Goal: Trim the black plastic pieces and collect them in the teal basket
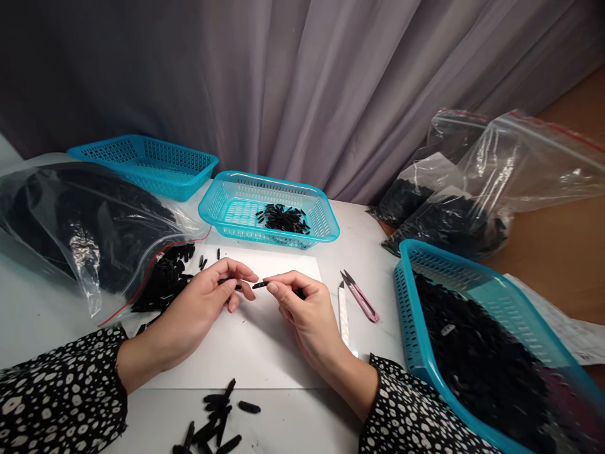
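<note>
Over a white sheet (265, 353), my left hand (203, 302) is closed, with a small black piece (229, 281) between thumb and fingers. My right hand (307, 309) pinches another small black piece (259, 285) by one end, and its other end points toward my left fingertips. Something dark also shows under the curled fingers of my right hand. Beside my left hand, a pile of black pieces (165, 277) spills from the mouth of a large clear bag (85, 221). More black pieces (217, 416) lie near the front edge.
Behind the hands stands a blue basket (269, 236) holding some black pieces, with another blue basket (179, 189) at back left. Pink-handled snips (362, 299) and a white-handled tool (343, 315) lie right. A full blue basket (416, 334) and zip bags (454, 221) are farther right.
</note>
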`<state>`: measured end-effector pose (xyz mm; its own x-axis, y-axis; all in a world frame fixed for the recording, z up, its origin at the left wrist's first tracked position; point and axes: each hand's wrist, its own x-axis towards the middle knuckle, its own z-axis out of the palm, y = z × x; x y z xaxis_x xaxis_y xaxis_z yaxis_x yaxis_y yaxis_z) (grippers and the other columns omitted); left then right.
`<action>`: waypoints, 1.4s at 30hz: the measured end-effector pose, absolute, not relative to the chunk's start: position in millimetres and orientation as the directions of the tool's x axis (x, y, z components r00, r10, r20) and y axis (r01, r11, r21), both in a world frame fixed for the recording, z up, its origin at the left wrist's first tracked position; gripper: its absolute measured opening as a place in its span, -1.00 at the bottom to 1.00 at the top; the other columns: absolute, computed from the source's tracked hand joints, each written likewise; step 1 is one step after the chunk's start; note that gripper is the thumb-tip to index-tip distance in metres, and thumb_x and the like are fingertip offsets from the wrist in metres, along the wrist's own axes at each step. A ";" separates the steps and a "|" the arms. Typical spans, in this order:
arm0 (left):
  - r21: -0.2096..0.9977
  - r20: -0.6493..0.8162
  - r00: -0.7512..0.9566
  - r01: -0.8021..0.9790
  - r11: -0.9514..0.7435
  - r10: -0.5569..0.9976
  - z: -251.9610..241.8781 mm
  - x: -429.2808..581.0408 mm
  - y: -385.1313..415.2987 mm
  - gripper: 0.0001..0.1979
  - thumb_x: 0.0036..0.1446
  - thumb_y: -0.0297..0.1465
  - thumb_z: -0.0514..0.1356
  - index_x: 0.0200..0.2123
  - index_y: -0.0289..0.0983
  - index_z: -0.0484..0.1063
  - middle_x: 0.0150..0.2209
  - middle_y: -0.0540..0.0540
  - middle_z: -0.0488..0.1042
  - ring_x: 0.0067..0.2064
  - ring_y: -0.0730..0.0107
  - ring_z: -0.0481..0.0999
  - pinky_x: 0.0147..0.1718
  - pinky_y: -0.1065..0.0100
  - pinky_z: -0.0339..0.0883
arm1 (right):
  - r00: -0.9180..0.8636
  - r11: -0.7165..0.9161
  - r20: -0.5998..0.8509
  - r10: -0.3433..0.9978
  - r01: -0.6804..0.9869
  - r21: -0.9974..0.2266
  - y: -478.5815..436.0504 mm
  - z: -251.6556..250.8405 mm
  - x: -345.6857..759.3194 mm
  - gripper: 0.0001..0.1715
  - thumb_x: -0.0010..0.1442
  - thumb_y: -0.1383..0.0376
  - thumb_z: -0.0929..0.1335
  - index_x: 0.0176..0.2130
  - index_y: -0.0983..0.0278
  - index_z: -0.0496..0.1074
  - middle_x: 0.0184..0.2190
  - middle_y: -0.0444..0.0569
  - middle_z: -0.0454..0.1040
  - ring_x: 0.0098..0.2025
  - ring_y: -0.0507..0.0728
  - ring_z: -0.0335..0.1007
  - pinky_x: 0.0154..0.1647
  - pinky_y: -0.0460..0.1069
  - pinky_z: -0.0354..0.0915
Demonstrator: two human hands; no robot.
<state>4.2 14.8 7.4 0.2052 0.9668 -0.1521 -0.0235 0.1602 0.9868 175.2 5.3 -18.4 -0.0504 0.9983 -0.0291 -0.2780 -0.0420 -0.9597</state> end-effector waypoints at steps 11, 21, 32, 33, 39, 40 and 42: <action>0.968 -0.247 0.321 0.033 0.250 0.914 16.4 3.5 10.0 -0.69 0.24 -0.13 0.17 -0.41 -0.22 0.30 -0.67 0.12 0.32 -0.60 0.52 0.09 -0.58 0.42 -0.11 | -0.042 -0.056 -0.046 0.998 -0.305 -0.951 6.2 -19.9 175.0 -0.69 0.02 0.09 0.54 -0.43 0.28 0.57 -0.69 -0.29 0.11 -0.63 -0.06 -0.11 -0.61 -0.08 -0.13; 0.962 -0.226 0.296 -0.085 0.261 0.928 8.1 2.3 12.1 -0.83 0.24 -0.27 0.22 -0.19 -0.25 0.45 -0.40 0.00 0.52 -0.38 0.47 0.34 -0.40 0.42 0.16 | -0.065 -0.052 -0.032 0.997 -0.321 -0.946 6.0 -20.1 175.5 -0.77 0.04 0.15 0.54 -0.39 0.27 0.60 -0.69 -0.29 0.12 -0.63 -0.07 -0.13 -0.61 -0.07 -0.14; 0.967 -0.196 0.200 -0.124 0.224 0.960 14.8 2.6 13.9 -0.67 0.06 -0.12 0.37 -0.38 -0.26 0.45 -0.46 0.01 0.52 -0.42 0.49 0.31 -0.43 0.45 0.16 | -0.105 -0.062 -0.023 0.994 -0.380 -0.923 6.1 -20.6 175.5 -0.87 0.06 0.23 0.53 -0.34 0.23 0.64 -0.69 -0.31 0.10 -0.64 -0.09 -0.16 -0.62 -0.07 -0.18; 0.965 -0.194 0.201 -0.139 0.224 0.960 15.1 2.9 13.9 -0.67 0.05 -0.13 0.38 -0.36 -0.27 0.46 -0.44 0.01 0.52 -0.41 0.50 0.31 -0.43 0.45 0.16 | -0.107 -0.063 -0.023 0.994 -0.384 -0.921 6.2 -20.7 175.4 -0.87 0.06 0.23 0.53 -0.34 0.23 0.64 -0.69 -0.31 0.10 -0.64 -0.09 -0.16 -0.62 -0.07 -0.18; 0.963 -0.180 0.230 -0.157 0.219 0.957 12.5 2.9 13.2 -0.73 0.05 -0.23 0.37 -0.24 -0.26 0.47 -0.51 0.06 0.43 -0.44 0.50 0.27 -0.44 0.45 0.12 | -0.122 -0.062 -0.016 0.992 -0.393 -0.917 5.9 -21.0 175.5 -0.88 0.08 0.24 0.52 -0.32 0.23 0.64 -0.70 -0.32 0.08 -0.64 -0.10 -0.17 -0.63 -0.09 -0.19; 0.966 -0.172 0.235 -0.147 0.210 0.956 11.6 2.4 13.1 -0.74 0.07 -0.25 0.36 -0.23 -0.25 0.46 -0.52 0.06 0.43 -0.44 0.50 0.26 -0.44 0.45 0.11 | -0.122 -0.065 -0.018 0.992 -0.391 -0.918 5.8 -21.0 175.4 -0.87 0.08 0.25 0.52 -0.31 0.23 0.64 -0.70 -0.32 0.08 -0.65 -0.10 -0.17 -0.63 -0.09 -0.19; 0.973 -0.164 0.244 -0.120 0.198 0.956 9.8 1.5 13.1 -0.76 0.09 -0.26 0.35 -0.21 -0.24 0.45 -0.53 0.07 0.43 -0.45 0.50 0.25 -0.45 0.45 0.09 | -0.127 -0.070 -0.022 0.992 -0.385 -0.920 5.4 -20.8 175.3 -0.85 0.08 0.24 0.52 -0.30 0.25 0.62 -0.70 -0.33 0.07 -0.65 -0.10 -0.18 -0.64 -0.10 -0.19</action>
